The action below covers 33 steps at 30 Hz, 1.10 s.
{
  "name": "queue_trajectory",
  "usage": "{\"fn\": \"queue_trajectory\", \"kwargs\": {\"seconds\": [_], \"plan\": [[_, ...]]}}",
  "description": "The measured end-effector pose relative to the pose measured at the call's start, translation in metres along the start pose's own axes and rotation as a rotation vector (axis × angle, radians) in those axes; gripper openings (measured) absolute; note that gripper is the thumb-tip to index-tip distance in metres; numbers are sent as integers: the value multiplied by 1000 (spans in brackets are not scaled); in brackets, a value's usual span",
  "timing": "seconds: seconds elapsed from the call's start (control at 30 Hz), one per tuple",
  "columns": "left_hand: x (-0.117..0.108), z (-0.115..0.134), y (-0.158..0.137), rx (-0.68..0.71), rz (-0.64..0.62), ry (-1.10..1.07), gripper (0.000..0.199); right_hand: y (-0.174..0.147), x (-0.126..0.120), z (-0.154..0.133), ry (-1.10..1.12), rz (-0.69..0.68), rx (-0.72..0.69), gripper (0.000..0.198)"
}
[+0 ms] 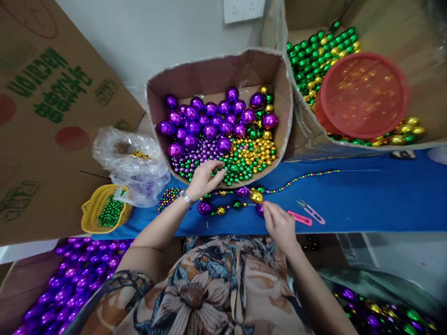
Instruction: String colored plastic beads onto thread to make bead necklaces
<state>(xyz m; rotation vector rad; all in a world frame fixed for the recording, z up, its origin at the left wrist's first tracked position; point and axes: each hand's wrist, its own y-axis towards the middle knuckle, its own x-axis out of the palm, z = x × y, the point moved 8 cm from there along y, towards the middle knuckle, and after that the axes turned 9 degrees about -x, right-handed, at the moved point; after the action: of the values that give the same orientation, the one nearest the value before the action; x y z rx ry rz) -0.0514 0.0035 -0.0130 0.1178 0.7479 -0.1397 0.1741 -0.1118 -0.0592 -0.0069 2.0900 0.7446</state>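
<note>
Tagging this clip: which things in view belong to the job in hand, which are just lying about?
Likely in the job:
open brown cardboard box of shiny round beads, left hand over it
purple, gold and green bead strand, right hand at it

Apparently lying about, untouched:
small pink-handled snips
flat pink plastic strip
crumpled clear plastic bag

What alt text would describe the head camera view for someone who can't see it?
A person's left hand is over small beads beside purple balls in a cardboard box; the right hand is at a beaded strand on blue cloth.
</note>
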Motion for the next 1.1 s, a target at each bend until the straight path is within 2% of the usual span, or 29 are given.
{"fn": "queue_trajectory", "kwargs": {"seconds": [0.07, 0.13, 0.2, 0.3, 0.4, 0.5, 0.6, 0.67, 0.8, 1.1], "plan": [[-9, -10, 11, 18, 13, 385, 21, -1, -1, 2, -27, 11, -5, 21], [-4, -22, 19, 9, -91, 629, 18, -1, 0, 2, -47, 13, -20, 21], [4, -28, 22, 6, -169, 719, 17, 0, 2, 0, -62, 9, -33, 21], [9, -30, 25, 17, -166, 683, 16, 3, 4, -3, -66, -7, -32, 22], [1, -30, 28, -13, -57, 425, 16, 4, 4, -5, -51, -2, -20, 23], [-6, -36, 24, -164, 12, -190, 25, 6, 4, -7, -24, 4, -19, 23], [13, -35, 11, -364, -134, -817, 32, 7, 4, -9, -5, -2, -1, 25], [25, -26, 1, -440, -227, -1031, 31, 8, 4, -10, 0, -14, 11, 25], [35, -15, -9, -486, -294, -1153, 28, 10, 4, -11, -10, -24, 14, 25], [50, -14, -16, -567, -365, -1274, 29, 10, 3, -12, -29, -22, 16, 27]]}}
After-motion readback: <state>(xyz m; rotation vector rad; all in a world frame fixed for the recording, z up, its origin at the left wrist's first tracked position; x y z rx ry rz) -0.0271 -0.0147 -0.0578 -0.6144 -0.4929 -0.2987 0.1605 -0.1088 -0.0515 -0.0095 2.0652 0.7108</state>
